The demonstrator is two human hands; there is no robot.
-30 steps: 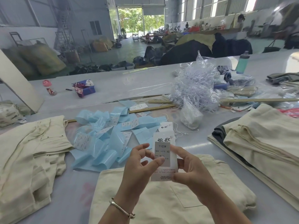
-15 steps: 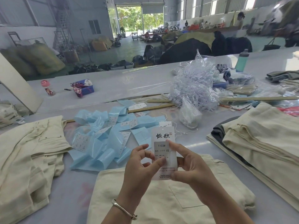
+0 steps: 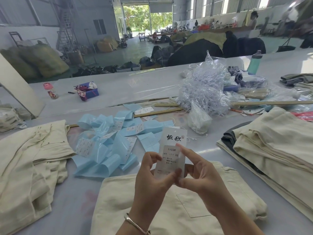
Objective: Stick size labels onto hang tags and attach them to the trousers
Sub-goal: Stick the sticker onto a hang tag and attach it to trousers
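Both hands raised, palms inward: left hand (image 3: pixel 152 173) & right hand (image 3: pixel 198 168) pinching hang tag (image 3: pixel 172 150) upright w/ curled fingers, XS size label (image 3: pixel 171 156) stuck on, above folded cream trousers (image 3: pixel 177 209).

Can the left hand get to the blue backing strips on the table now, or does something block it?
Probably yes, but not right away. The strips lie uncovered just beyond and left of the left hand, nothing between. Its fingers hold the hang tag with the right hand.
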